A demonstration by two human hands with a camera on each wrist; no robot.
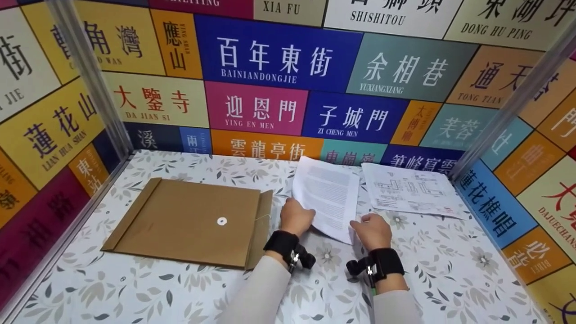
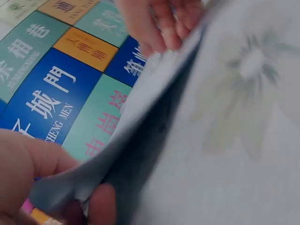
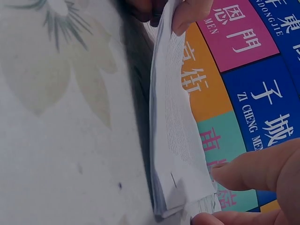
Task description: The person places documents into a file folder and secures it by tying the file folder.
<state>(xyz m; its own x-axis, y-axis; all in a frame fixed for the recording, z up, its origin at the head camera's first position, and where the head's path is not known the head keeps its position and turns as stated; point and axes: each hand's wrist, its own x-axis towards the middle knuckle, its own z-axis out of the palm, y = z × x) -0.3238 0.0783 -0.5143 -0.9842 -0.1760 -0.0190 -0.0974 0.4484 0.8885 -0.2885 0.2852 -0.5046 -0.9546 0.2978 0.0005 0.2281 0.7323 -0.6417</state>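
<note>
A stack of printed sheets (image 1: pixel 330 193) is tilted up from the table, its near edge toward me. At its left edge my left hand (image 1: pixel 296 217) grips the stack, thumb on the printed face and fingers behind. My right hand (image 1: pixel 373 230) holds the near right corner between curled thumb and fingers, as the right wrist view shows with the thumb (image 3: pixel 229 171) at the edge. Seen edge-on there, the stack (image 3: pixel 164 140) has several layers, slightly uneven at the corner. The left wrist view shows its dark shadowed underside.
Left of the hands lies a brown document envelope (image 1: pixel 189 225) with a white button and a string, its right flap folded out. Sheets with line drawings (image 1: pixel 409 189) lie at the back right. Panels with printed signs (image 1: pixel 279 54) enclose the flowered tablecloth (image 1: pixel 180 292).
</note>
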